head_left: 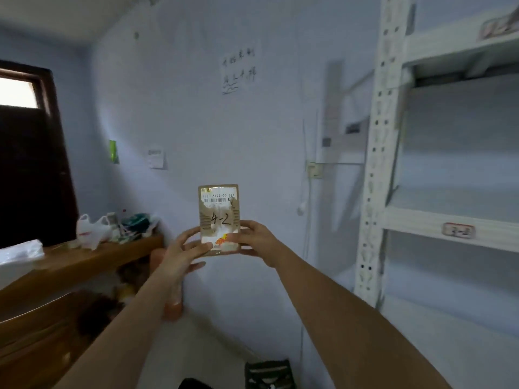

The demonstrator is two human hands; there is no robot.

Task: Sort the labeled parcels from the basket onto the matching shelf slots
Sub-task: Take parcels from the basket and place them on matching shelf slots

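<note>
Before the pale wall, brown parcel [219, 217] marked 4-2 held upright at chest height, left hand [184, 252] and right hand [257, 242] both gripping its lower edge, white shelf [449, 226] to right, slot label [458, 230] blurred.

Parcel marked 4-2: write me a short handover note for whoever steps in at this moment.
Left hand and right hand both grip the parcel by its lower edge, upright, label facing the camera, handwritten 4-2.
Shelf stands to the right; its tag is too blurred to read.
Done: parcel picked up and read.
Left: find the matching slot, place it, go on with the rest.
</note>
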